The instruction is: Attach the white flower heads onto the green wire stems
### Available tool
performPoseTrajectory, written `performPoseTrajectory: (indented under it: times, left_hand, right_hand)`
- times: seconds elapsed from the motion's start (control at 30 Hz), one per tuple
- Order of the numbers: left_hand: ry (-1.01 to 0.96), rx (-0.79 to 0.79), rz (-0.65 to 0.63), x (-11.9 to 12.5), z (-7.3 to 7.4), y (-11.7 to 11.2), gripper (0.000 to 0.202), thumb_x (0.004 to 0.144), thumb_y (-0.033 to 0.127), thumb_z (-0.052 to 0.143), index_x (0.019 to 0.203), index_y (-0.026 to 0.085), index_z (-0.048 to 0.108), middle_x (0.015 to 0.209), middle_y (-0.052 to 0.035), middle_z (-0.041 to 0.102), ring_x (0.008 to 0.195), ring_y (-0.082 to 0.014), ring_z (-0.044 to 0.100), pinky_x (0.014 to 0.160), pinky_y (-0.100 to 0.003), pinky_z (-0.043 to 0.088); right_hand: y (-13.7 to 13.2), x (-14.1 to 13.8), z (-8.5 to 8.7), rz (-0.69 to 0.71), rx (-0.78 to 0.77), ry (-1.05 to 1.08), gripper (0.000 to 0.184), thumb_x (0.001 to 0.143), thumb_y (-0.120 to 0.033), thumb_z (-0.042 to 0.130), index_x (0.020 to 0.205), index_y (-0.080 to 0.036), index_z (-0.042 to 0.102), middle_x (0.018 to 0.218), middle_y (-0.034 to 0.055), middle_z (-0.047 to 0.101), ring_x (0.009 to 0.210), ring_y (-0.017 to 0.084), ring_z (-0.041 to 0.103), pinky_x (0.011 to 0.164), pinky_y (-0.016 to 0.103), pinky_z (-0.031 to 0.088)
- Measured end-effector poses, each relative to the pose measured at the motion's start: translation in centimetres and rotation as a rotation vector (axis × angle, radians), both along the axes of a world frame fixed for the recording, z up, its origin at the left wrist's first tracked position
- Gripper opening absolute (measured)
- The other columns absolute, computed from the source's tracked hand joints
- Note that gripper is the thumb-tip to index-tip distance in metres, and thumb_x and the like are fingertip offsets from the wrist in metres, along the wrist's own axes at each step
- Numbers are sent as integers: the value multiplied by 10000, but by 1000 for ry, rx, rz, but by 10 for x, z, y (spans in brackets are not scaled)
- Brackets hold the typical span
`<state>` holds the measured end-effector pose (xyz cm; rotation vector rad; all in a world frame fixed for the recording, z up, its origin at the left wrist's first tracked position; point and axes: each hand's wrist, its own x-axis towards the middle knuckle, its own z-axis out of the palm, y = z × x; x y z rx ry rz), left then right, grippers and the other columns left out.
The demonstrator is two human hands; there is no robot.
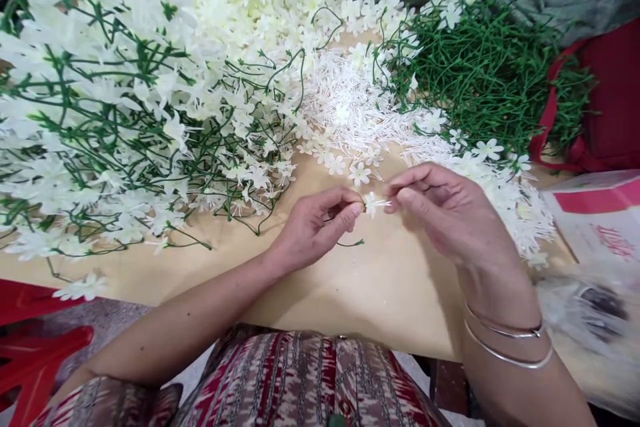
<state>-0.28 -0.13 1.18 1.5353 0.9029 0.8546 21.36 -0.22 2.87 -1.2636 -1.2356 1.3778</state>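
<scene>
Between my hands is a small white artificial flower (371, 204) with thin white stamens pointing right. My left hand (320, 223) is closed in a pinch on its base, and a thin green stem (353, 243) shows below those fingers. My right hand (445, 213), with two silver bangles on its wrist, is closed with its fingertips at the stamen ends; the exact contact is partly hidden. Loose white blossoms (359, 174) lie on the table just beyond my fingers. Behind them spreads a heap of white stamen pieces (345, 103).
A large pile of white flowers on green stems (150, 120) covers the left side. Bare green stems (480, 73) are heaped at the back right, beside a red bag (613, 93). A printed packet (600, 213) and a clear plastic bag (585, 313) lie at right. Red stools (45, 360) stand below left.
</scene>
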Motion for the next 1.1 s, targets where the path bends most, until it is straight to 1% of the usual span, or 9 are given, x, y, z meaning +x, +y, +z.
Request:
performPoseTrajectory:
  times: [0.13,0.2,0.37,0.5,0.63,0.77,0.9,1.03,1.1]
  left_hand:
    - [120,236,-17,2,-4,-2,172,997,294,641,888,178,706,812,-24,654,724,-119,591,682,-238,489]
    - [184,339,-58,3,-9,-4,127,982,260,663,908,170,713,851,-33,651,759,-127,613,705,-242,499]
    - [323,488,-95,2,-13,-5,109,967,271,697,1019,175,697,971,-62,650,911,-176,635,832,-301,536]
    - [363,464,47,-2,-4,4,123,964,215,638,1083,180,640,1022,-64,642,891,-169,618,806,-295,542]
    - [525,538,123,-2,1,20,215,1000,144,505,1183,179,612,1171,-101,641,975,-186,635,886,-330,545]
    - [707,657,18,6,-4,38,344,1024,150,461,1340,217,578,1284,-124,611,1100,-252,611,914,-391,534]
    - [773,724,-15,12,-5,51,212,1016,154,504,1143,215,663,1300,-114,638,1119,-275,594,949,-425,503]
    - [646,794,41,12,2,53,165,1057,234,517,1012,198,672,1148,-96,734,1071,-245,650,981,-415,495]
    - [489,702,116,13,4,50,118,1041,246,561,1007,201,665,1027,-59,757,967,-193,688,908,-346,527]
  right_hand:
    - [3,7,-3,-205,197,-196,88,859,-332,788,863,-264,731,751,1,707,671,164,631,665,333,504]
    - [4,5,-6,-245,250,-364,85,862,-308,762,831,-249,709,747,2,694,677,170,609,664,340,491]
    - [7,-2,-19,-195,420,-695,88,931,-282,679,852,-246,692,861,35,721,807,212,629,778,385,512]
    - [10,-6,-32,-146,557,-888,42,937,-267,672,941,-234,699,988,74,731,975,274,627,913,465,492]
    - [11,-6,-36,-166,542,-909,111,945,-197,625,843,-236,646,894,60,694,910,260,601,890,461,474]
    - [11,-3,-32,-285,499,-837,113,948,-217,602,840,-243,624,882,60,682,895,257,605,852,447,489]
    - [10,-5,-26,-375,507,-742,90,964,-222,578,931,-245,658,887,51,680,864,229,632,806,405,522]
    - [11,-8,-22,-397,544,-695,197,1004,-185,516,1057,-234,699,981,68,688,945,212,664,859,390,538]
    - [12,-8,-23,-405,543,-669,197,1014,-188,502,1029,-234,694,973,63,679,954,206,663,862,383,539]
